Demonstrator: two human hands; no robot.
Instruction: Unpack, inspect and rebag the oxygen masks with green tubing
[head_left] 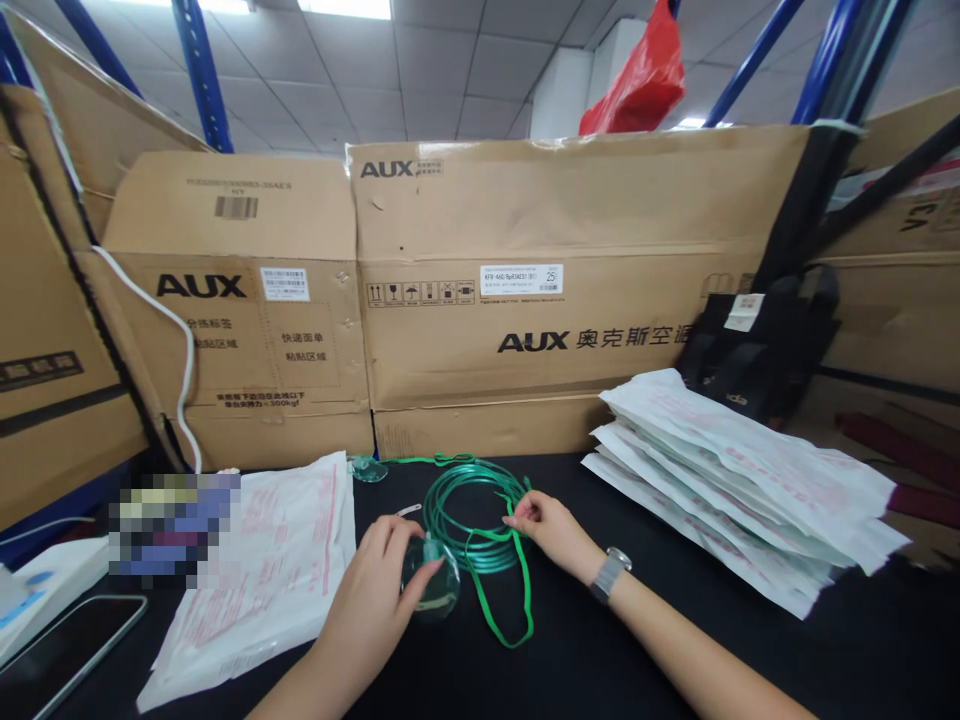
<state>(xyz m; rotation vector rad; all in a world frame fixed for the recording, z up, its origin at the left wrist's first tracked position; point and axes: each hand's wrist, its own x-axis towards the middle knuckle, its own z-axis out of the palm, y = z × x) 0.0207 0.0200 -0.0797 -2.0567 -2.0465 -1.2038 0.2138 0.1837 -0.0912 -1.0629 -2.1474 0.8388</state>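
Observation:
A clear green oxygen mask [444, 592] is gripped by my left hand [382, 575], thumb in front and fingers curled over its top. My right hand [555, 530] pinches a flat green elastic strap [526, 590], which hangs in a loop on the black table. Between and behind both hands lies a coil of green tubing [442, 490], partly covered by the mask and strap. Farther back rests a second small clear green piece [369, 468], with a green strap [431, 459] running right from it. A small pale strip [410, 510] sits just beyond my left fingers.
White printed packets are stacked [739, 480] on the right. Another white packet [262, 560] lies left, near a phone [75, 655] and a blurred-out item [169, 520]. Large cardboard boxes [480, 380] wall off the back, with a black bag [750, 350] at right.

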